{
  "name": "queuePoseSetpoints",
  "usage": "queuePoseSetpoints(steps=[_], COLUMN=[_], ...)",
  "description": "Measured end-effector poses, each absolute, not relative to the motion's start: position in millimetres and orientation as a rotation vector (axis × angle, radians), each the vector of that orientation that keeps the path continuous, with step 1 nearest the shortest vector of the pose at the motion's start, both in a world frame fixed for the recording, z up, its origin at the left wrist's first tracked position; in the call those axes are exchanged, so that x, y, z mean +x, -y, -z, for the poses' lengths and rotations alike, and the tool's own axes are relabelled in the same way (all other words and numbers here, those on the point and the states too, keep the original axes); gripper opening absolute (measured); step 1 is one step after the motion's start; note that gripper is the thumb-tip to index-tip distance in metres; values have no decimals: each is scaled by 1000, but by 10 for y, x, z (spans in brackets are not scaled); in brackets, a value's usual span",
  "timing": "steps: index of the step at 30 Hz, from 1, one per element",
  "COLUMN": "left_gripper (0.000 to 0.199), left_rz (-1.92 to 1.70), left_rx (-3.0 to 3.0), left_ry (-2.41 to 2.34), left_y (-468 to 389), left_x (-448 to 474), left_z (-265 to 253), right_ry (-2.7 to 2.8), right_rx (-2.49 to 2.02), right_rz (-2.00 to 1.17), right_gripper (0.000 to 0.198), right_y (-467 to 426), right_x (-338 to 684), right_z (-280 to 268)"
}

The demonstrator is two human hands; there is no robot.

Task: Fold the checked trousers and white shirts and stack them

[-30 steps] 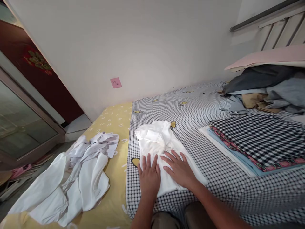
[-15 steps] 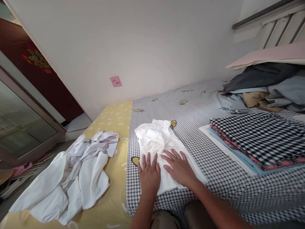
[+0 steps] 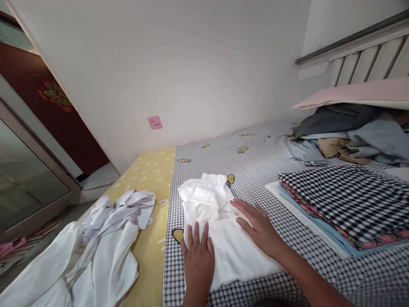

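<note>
A white shirt (image 3: 236, 256), partly folded with its collar end bunched at the far side, lies on the checked bedsheet (image 3: 191, 170). My left hand (image 3: 198, 258) rests flat on the shirt's left part, fingers stretched forward. Over the right edge of the shirt is my right hand (image 3: 257, 226), fingers extended and thumb apart, tilted on its side; whether it presses on the cloth I cannot tell. Neither hand grips anything.
Crumpled white garments (image 3: 105, 251) lie on the yellow sheet (image 3: 153, 170) to the left. At right sits a stack of folded clothes with a black-and-white checked cloth (image 3: 345, 200) on top. Behind it is a heap of dark and grey clothes (image 3: 338, 123). A pink note (image 3: 155, 123) is on the wall.
My right hand has slid from the shirt's middle to its right edge and turned onto its side. My left hand stays on the shirt. The view has tilted up slightly.
</note>
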State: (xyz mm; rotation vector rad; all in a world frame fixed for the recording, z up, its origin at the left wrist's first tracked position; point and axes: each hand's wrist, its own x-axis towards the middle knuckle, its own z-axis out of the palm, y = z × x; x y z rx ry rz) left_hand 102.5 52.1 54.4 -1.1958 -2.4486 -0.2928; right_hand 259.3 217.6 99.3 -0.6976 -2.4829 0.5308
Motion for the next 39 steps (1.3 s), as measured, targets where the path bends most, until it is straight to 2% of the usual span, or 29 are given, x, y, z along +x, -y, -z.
queuePoseSetpoints(steps=[6, 12, 17, 20, 23, 26, 30, 35, 39], left_gripper=[51, 52, 48, 54, 56, 59, 76, 60, 65], left_rz=[295, 366, 719, 883, 948, 792, 448, 282, 231], left_rx=[-1219, -1217, -1287, -1287, -1366, -1581, -1670, -1502, -1557], left_ry=[2456, 2515, 2851, 2782, 2672, 2554, 2482, 2580, 2628], left_y=[-516, -532, -585, -309, 237, 781, 1010, 649, 494], left_x=[1011, 1036, 749, 520, 444, 527, 693, 796, 806], left_z=[-563, -553, -868, -1038, -914, -589, -341, -509, -632], right_ry=[2791, 2751, 2737, 2552, 2536, 2703, 2758, 2765, 2737], right_rx=[-707, -727, -788, -753, -664, -561, -537, -559, -542], right_rz=[-383, -383, -633, -847, -838, -598, -296, -175, -130], right_gripper=[50, 49, 55, 64, 71, 78, 74, 64, 65], right_y=[-2251, -2214, -2328, -2375, -2323, -2209, -2112, -2145, -2189], right_x=[2699, 2666, 2690, 2956, 3405, 3770, 3812, 3500, 3386], right_z=[-550, -600, -698, -700, -574, -388, -296, -457, -526])
